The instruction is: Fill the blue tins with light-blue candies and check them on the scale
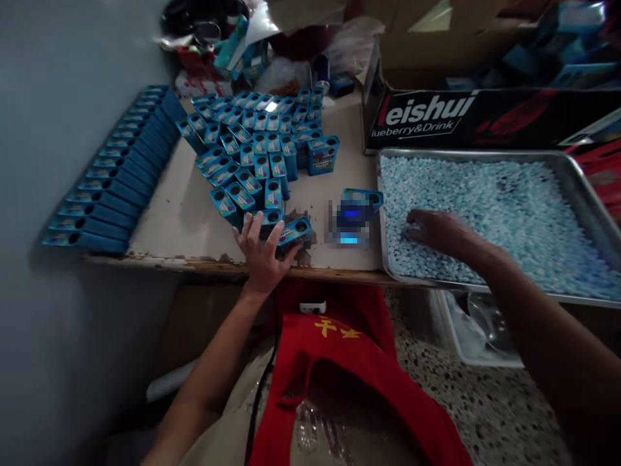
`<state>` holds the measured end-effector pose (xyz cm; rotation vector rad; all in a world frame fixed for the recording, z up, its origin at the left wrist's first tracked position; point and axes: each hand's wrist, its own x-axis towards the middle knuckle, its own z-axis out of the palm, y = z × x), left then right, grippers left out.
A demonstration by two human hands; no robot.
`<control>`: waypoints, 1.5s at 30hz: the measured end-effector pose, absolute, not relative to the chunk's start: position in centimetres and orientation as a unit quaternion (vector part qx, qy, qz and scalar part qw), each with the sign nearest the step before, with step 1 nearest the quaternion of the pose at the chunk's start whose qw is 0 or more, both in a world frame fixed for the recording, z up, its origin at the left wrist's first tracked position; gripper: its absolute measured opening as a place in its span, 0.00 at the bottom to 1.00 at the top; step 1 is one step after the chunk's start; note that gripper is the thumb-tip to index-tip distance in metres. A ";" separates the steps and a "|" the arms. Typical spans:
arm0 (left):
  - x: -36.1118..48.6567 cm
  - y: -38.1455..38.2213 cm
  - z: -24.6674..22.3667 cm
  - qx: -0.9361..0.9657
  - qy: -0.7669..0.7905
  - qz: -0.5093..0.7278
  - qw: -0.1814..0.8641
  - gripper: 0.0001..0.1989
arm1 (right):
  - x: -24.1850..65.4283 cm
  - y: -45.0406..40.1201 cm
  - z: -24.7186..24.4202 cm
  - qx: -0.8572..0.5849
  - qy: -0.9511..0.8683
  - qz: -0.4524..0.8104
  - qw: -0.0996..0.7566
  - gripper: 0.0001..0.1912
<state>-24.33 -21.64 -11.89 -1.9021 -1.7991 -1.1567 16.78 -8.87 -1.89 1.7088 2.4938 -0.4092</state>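
Note:
At the table's front edge my left hand (pixel 264 255) is closed on a small blue box (pixel 295 230), which has a dark round hole in its top. The thumb lies along the near side, and the fingertips also reach another blue box (pixel 268 218) just behind. In the metal tray (pixel 382 220), my right hand (pixel 439 233) dips its bunched fingers into small pale blue candies (pixel 466 188). Its fingertips are pressed together around some of them. Between hand and box lies another blue carton (pixel 363 197), partly covered by a blurred patch.
Several blue boxes (pixel 262 142) stand grouped on the worn table (pixel 167 213), with a long slanted row of boxes (pixel 116 175) at the left. A black printed carton (pixel 422 120) holding more blue packs sits behind the tray. Bags and clutter fill the back.

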 end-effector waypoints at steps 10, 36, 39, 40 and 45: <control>-24.6 -21.7 -12.1 -0.657 -0.610 -0.423 0.129 0.29 | 17.0 -9.8 -0.5 0.624 0.722 -0.289 -0.075 0.05; -16.8 -13.6 -1.8 -0.749 -0.535 -0.390 -0.019 0.20 | 10.8 -5.0 4.1 0.485 0.712 -0.432 -0.267 0.05; -17.5 -13.1 -1.1 -0.748 -0.553 -0.366 -0.036 0.21 | 9.5 -4.3 4.2 0.463 0.744 -0.417 -0.244 0.06; -17.6 -13.0 -0.8 -0.749 -0.557 -0.357 -0.040 0.22 | 9.2 -4.2 4.1 0.458 0.750 -0.415 -0.236 0.07; -17.6 -11.8 0.1 -0.769 -0.548 -0.318 -0.088 0.29 | 9.5 -3.8 3.4 0.454 0.726 -0.452 -0.249 0.06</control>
